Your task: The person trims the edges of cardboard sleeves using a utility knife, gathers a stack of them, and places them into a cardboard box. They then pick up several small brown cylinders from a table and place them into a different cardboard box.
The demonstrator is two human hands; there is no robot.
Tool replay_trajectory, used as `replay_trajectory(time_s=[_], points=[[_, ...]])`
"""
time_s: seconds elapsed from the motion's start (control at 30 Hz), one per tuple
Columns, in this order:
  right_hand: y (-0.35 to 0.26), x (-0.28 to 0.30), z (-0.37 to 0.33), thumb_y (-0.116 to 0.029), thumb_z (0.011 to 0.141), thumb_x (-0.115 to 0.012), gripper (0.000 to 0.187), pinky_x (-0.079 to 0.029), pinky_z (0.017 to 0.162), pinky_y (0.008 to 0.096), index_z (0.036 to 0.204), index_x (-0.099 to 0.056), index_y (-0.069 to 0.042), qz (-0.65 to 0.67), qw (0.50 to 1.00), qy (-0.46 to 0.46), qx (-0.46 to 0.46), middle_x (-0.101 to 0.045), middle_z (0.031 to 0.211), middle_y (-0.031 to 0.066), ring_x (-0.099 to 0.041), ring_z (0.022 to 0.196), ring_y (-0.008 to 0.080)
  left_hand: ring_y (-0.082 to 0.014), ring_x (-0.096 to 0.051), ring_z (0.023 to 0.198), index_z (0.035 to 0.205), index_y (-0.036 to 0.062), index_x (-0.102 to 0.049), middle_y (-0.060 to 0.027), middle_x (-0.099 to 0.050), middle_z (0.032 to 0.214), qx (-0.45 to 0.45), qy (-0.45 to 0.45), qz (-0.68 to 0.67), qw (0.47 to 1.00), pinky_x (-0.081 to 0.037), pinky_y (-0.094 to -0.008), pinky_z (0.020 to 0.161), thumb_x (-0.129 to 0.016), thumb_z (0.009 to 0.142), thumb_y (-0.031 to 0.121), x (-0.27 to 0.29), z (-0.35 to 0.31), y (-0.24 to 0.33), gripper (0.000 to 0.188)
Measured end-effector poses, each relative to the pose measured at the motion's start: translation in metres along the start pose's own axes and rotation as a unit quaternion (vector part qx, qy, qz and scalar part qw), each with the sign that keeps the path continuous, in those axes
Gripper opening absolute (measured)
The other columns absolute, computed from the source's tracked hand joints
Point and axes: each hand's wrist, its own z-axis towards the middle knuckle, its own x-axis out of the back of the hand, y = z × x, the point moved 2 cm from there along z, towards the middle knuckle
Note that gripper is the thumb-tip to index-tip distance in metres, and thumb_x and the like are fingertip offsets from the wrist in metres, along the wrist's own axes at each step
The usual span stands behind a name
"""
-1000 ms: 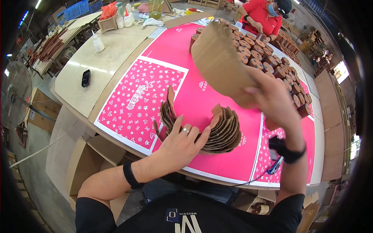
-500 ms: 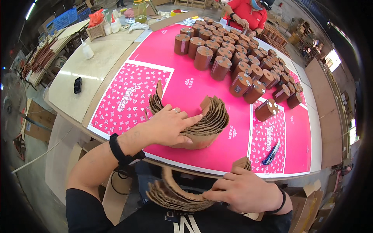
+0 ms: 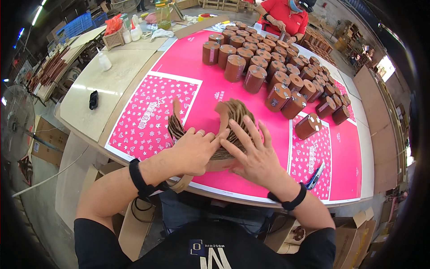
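A stack of thin, C-shaped brown cardboard strips (image 3: 242, 117) stands on the pink printed sheet near the table's front edge. Its left end (image 3: 175, 127) fans out beyond my left hand (image 3: 197, 151), whose fingers are curled over the near inner part of the stack. My right hand (image 3: 254, 154) lies over the right side with its fingers spread, touching the outer edges. Below my left wrist, another curved strip (image 3: 181, 184) pokes out at the table edge. How my left fingertips grip the strips is partly hidden.
Many brown cylinders (image 3: 257, 78) crowd the far right of the pink sheet (image 3: 188, 62). A blue utility knife (image 3: 316, 175) lies to the right. White glue bottles (image 3: 104, 60) and a small black object (image 3: 93, 99) are on the left. Across the table, a person in red (image 3: 286, 20) handles a piece.
My right hand has come up from my lap, where it held a second bundle of curved strips, onto the stack. That bundle no longer shows at my lap. My left hand has shifted slightly.
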Motion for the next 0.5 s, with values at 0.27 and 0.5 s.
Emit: replay_trajectory(time_s=[0.27, 0.5], points=[[0.013, 0.002, 0.011, -0.058, 0.077, -0.079, 0.103, -0.016, 0.127, 0.0573, 0.158, -0.037, -0.012, 0.027, 0.972, -0.231, 0.026, -0.067, 0.118, 0.0165, -0.056, 0.131, 0.0352, -0.0413, -0.060, 0.121, 0.144, -0.0066, -0.041, -0.0261, -0.060, 0.132, -0.074, 0.049, -0.093, 0.992, -0.044, -0.0510, 0.104, -0.080, 0.078, 0.033, -0.003, -0.025, 0.001, 0.087], [0.009, -0.006, -0.002, -0.052, 0.080, -0.076, 0.095, -0.033, 0.115, 0.0575, 0.158, -0.039, -0.014, 0.047, 0.989, -0.141, -0.009, -0.058, 0.134, 0.0309, -0.057, 0.124, 0.0454, -0.0438, -0.056, 0.119, 0.151, -0.0077, -0.037, -0.0284, -0.056, 0.121, 0.032, 0.003, 0.045, 0.998, -0.041, -0.0536, 0.106, -0.083, 0.072, 0.048, 0.003, -0.026, -0.006, 0.108]])
